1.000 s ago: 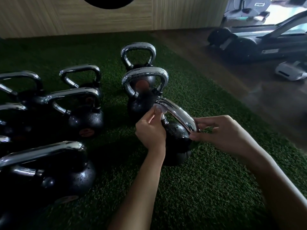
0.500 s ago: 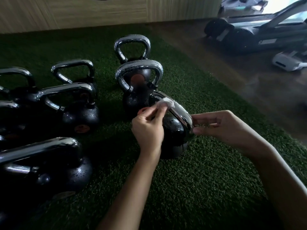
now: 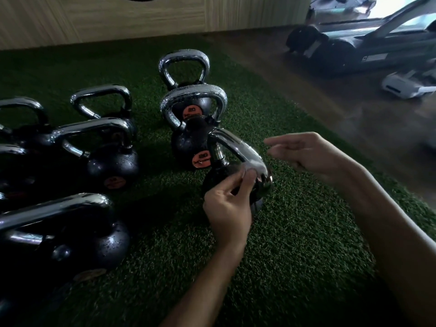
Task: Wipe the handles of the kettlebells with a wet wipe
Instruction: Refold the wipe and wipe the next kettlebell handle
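Note:
A black kettlebell [image 3: 218, 172] with a chrome handle [image 3: 238, 148] stands on the green turf in front of me. My left hand [image 3: 227, 204] pinches a small white wet wipe [image 3: 250, 171] against the near end of that handle. My right hand [image 3: 306, 153] hovers just right of the handle, fingers loosely curled and holding nothing. Two more kettlebells stand behind it: one with an orange label [image 3: 188, 138] and another at the back [image 3: 184, 67].
Several other kettlebells [image 3: 103, 152] crowd the left side of the turf, the nearest one [image 3: 59, 234] large and low at the left. Wooden floor lies to the right, with a treadmill [image 3: 368, 46] and a white device [image 3: 405, 84]. A wood-panel wall [image 3: 106, 17] runs behind.
My left hand has slid the wipe along the handle from its far end to its near end. My right hand has let go of the handle and lifted away to the right.

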Demonstrator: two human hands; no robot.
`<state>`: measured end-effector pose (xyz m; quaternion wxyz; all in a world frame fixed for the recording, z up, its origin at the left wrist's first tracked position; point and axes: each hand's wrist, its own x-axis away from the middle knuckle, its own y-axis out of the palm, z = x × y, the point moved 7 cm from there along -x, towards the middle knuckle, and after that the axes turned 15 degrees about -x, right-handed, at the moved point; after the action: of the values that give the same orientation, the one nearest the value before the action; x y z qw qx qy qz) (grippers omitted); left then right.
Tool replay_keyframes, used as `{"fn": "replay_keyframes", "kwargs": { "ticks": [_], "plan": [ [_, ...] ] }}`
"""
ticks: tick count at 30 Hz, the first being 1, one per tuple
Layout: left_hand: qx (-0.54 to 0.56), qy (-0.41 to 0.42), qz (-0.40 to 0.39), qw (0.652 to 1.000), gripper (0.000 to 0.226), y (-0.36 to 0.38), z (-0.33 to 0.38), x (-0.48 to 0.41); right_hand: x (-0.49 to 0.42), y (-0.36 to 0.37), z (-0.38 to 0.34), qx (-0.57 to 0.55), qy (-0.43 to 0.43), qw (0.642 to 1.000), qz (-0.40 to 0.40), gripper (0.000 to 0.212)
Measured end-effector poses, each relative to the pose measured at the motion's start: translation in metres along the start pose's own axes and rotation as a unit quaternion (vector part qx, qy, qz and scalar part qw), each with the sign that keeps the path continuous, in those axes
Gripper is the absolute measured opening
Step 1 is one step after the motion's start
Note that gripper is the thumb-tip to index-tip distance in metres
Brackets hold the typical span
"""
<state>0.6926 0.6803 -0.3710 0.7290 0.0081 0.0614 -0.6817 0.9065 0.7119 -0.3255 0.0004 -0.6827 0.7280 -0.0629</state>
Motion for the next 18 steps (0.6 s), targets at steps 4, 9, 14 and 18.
{"fn": "replay_keyframes", "kwargs": {
  "ticks": [4, 9, 14, 18],
  "plan": [
    [-0.076, 0.054, 0.009, 0.996, 0.020, 0.002, -0.011, 0.019, -0.042, 0.029, -0.028, 0.069, -0.050, 0.993, -0.081, 0.040],
    [-0.082, 0.053, 0.037, 0.995, 0.024, 0.000, -0.013, 0.016, -0.075, 0.056, -0.037, 0.190, -0.110, 0.955, -0.202, 0.058],
    [-0.110, 0.054, 0.041, 0.992, 0.022, 0.000, -0.027, 0.019, -0.095, 0.069, -0.046, 0.239, -0.082, 0.931, -0.264, 0.068],
    [-0.096, 0.062, 0.019, 0.993, 0.016, -0.006, -0.026, 0.020, -0.103, 0.075, -0.046, 0.206, -0.027, 0.920, -0.333, 0.067]
  ]
}}
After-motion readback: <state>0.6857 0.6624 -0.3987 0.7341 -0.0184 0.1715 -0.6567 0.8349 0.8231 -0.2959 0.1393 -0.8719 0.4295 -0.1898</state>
